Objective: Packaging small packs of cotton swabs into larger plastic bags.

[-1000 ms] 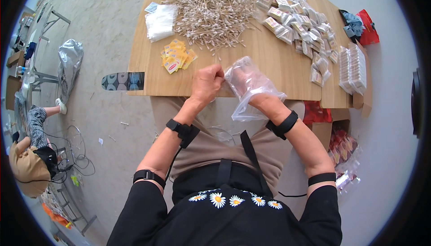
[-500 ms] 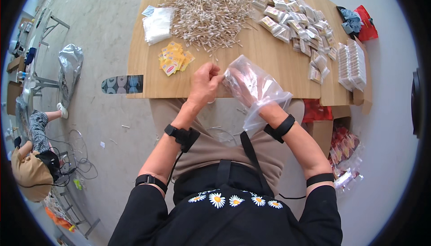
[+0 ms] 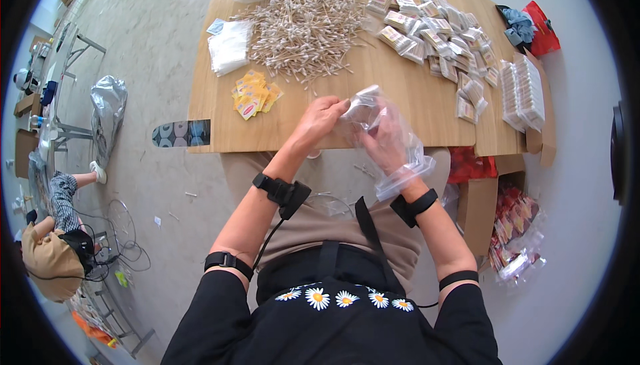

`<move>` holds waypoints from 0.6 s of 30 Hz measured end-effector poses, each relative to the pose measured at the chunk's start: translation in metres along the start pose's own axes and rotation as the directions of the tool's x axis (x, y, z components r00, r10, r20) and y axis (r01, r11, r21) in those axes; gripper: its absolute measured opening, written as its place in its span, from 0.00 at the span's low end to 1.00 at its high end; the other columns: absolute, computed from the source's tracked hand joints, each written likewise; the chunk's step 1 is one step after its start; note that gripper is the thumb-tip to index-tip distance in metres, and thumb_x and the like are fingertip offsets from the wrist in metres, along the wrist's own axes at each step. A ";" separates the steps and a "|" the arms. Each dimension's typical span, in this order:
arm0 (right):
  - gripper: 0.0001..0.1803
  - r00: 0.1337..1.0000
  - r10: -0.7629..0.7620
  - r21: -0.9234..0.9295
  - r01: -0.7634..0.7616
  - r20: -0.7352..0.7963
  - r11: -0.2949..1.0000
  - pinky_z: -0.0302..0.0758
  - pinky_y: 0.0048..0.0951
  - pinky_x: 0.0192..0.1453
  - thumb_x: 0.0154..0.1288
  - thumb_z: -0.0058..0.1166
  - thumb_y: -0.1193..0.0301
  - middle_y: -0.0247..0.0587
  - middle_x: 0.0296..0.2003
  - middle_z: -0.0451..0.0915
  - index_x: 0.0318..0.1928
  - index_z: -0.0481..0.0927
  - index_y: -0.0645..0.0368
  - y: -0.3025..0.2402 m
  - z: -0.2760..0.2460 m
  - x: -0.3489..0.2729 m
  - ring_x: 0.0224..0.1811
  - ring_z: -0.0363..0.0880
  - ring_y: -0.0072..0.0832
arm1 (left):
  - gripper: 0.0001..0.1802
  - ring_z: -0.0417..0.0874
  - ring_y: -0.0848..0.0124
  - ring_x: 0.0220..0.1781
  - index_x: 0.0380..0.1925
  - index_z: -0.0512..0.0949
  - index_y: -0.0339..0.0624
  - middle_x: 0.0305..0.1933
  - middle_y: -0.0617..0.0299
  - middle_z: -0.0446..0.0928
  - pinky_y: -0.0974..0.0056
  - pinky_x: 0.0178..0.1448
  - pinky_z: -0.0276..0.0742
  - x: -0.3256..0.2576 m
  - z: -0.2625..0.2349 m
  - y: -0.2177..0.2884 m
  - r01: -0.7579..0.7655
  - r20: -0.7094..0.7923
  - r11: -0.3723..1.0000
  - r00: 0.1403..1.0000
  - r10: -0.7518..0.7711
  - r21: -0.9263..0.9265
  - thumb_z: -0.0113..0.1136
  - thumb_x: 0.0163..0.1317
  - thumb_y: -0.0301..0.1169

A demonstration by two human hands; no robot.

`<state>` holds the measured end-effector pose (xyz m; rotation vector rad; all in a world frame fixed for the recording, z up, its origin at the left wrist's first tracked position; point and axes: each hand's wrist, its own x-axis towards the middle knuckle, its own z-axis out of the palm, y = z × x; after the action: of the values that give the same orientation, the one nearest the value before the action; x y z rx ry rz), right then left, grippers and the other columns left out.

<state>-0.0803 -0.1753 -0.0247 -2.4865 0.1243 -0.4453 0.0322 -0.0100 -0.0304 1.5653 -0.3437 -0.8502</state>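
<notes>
The wooden counter (image 3: 413, 108) has a bare strip along its near edge, just in front of the hands; farther back it is crowded. From the left lie a stack of clear bags (image 3: 229, 46), a few yellow sachets (image 3: 253, 96), a wide heap of cotton swabs (image 3: 303, 28), then packed swab packets (image 3: 433, 32) and neat rows of them (image 3: 523, 92) at the right edge. Over the near edge, the left hand (image 3: 320, 117) pinches the top rim of a clear plastic bag (image 3: 390, 142) between fingertips, wrist bent inward. The right hand (image 3: 385, 144) sits inside the bag, fingers spread against the film, forearm angled up from below. The bag hangs mid-air between both hands, apart from the counter.
</notes>
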 end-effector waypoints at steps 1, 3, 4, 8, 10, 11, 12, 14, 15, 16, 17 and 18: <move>0.40 0.997 0.036 0.074 -0.031 -0.071 0.997 0.72 0.41 0.62 0.52 0.70 0.70 0.57 0.55 0.71 0.63 0.67 0.69 0.002 0.000 -0.002 0.59 0.72 0.51 | 0.16 0.74 0.80 0.35 0.42 0.81 0.39 0.32 0.71 0.76 0.72 0.39 0.71 0.003 0.005 -0.002 0.000 0.003 1.000 1.000 0.000 0.003 0.54 0.73 0.41; 0.40 0.992 0.106 0.096 -0.099 -0.073 0.990 0.75 0.40 0.60 0.53 0.69 0.71 0.55 0.56 0.72 0.65 0.66 0.68 0.003 -0.002 -0.008 0.57 0.74 0.46 | 0.18 0.77 0.79 0.40 0.44 0.81 0.40 0.39 0.69 0.79 0.71 0.45 0.73 0.006 0.015 -0.004 0.017 0.074 0.902 0.997 0.016 -0.431 0.53 0.74 0.44; 0.40 0.982 0.174 0.117 -0.165 -0.069 0.979 0.78 0.38 0.58 0.54 0.68 0.72 0.53 0.57 0.72 0.66 0.64 0.67 0.005 -0.004 -0.010 0.55 0.77 0.42 | 0.18 0.77 0.79 0.40 0.44 0.81 0.40 0.39 0.69 0.79 0.71 0.45 0.73 0.006 0.024 -0.006 0.017 0.076 0.903 0.997 0.017 -0.429 0.53 0.74 0.44; 0.41 0.926 0.299 0.697 -0.370 0.229 0.614 0.76 0.34 0.62 0.55 0.69 0.72 0.45 0.59 0.73 0.68 0.64 0.65 0.023 -0.017 -0.020 0.59 0.76 0.32 | 0.21 0.77 0.71 0.56 0.48 0.80 0.38 0.59 0.58 0.77 0.64 0.61 0.70 -0.010 0.059 0.004 -0.041 0.120 0.857 0.986 0.118 -0.513 0.52 0.75 0.46; 0.39 0.894 0.346 0.848 -0.403 0.284 0.345 0.75 0.31 0.63 0.61 0.67 0.71 0.39 0.62 0.71 0.70 0.63 0.61 0.019 -0.037 -0.028 0.61 0.74 0.27 | 0.23 0.70 0.66 0.67 0.51 0.80 0.37 0.70 0.53 0.70 0.59 0.72 0.62 -0.028 0.068 0.034 -0.222 0.135 0.920 0.951 0.277 -0.322 0.52 0.74 0.47; 0.39 0.894 0.352 0.846 -0.401 0.277 0.352 0.75 0.31 0.63 0.61 0.67 0.71 0.39 0.62 0.71 0.70 0.63 0.61 0.016 -0.046 -0.034 0.61 0.74 0.27 | 0.24 0.70 0.64 0.68 0.52 0.80 0.37 0.70 0.52 0.70 0.58 0.72 0.61 -0.038 0.072 0.046 -0.298 0.134 0.926 0.933 0.334 -0.234 0.53 0.73 0.47; 0.37 0.895 0.350 0.915 -0.357 0.278 0.185 0.75 0.30 0.63 0.63 0.65 0.71 0.39 0.62 0.71 0.70 0.63 0.60 0.014 -0.053 -0.039 0.61 0.74 0.26 | 0.24 0.70 0.62 0.68 0.53 0.79 0.37 0.70 0.51 0.70 0.57 0.73 0.60 -0.046 0.076 0.055 -0.371 0.135 0.918 0.911 0.389 -0.142 0.54 0.71 0.47; 0.34 0.907 0.317 0.953 -0.303 0.277 0.033 0.74 0.28 0.63 0.68 0.61 0.72 0.38 0.64 0.70 0.71 0.62 0.58 0.011 -0.070 -0.048 0.61 0.74 0.26 | 0.25 0.69 0.55 0.69 0.53 0.79 0.37 0.71 0.48 0.69 0.54 0.73 0.60 -0.062 0.079 0.074 -0.560 0.169 0.823 0.823 0.542 0.091 0.58 0.68 0.47; 0.34 0.907 0.323 0.954 -0.299 0.271 0.038 0.74 0.28 0.63 0.68 0.61 0.72 0.38 0.64 0.70 0.71 0.62 0.58 0.004 -0.080 -0.050 0.61 0.74 0.26 | 0.25 0.69 0.55 0.69 0.53 0.79 0.37 0.71 0.48 0.69 0.54 0.73 0.60 -0.068 0.082 0.081 -0.563 0.176 0.822 0.821 0.544 0.085 0.58 0.68 0.47; 0.35 0.865 0.399 0.946 -0.323 0.304 -0.020 0.74 0.28 0.63 0.67 0.62 0.72 0.39 0.64 0.70 0.71 0.62 0.59 -0.006 -0.091 -0.051 0.61 0.73 0.25 | 0.25 0.68 0.51 0.69 0.53 0.79 0.36 0.71 0.47 0.69 0.52 0.73 0.59 -0.074 0.084 0.087 -0.630 0.205 0.749 0.776 0.596 0.207 0.59 0.67 0.47; 0.35 0.815 0.471 0.937 -0.340 0.337 -0.082 0.74 0.29 0.63 0.66 0.63 0.72 0.39 0.64 0.70 0.70 0.63 0.60 -0.012 -0.098 -0.052 0.62 0.73 0.25 | 0.26 0.67 0.47 0.69 0.53 0.79 0.36 0.70 0.46 0.69 0.51 0.74 0.59 -0.079 0.087 0.093 -0.683 0.244 0.655 0.729 0.640 0.322 0.61 0.65 0.47; 0.35 0.814 0.477 0.939 -0.335 0.331 -0.079 0.74 0.29 0.63 0.66 0.63 0.72 0.39 0.64 0.70 0.70 0.63 0.60 -0.013 -0.102 -0.053 0.62 0.73 0.25 | 0.25 0.68 0.45 0.68 0.52 0.79 0.37 0.69 0.46 0.70 0.49 0.72 0.63 -0.082 0.090 0.098 -0.710 0.242 0.609 0.698 0.674 0.354 0.67 0.61 0.44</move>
<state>-0.1647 -0.2107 0.0453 -0.8530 0.4508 -0.2166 -0.0615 -0.0407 0.0911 1.5880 -1.1916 -0.2124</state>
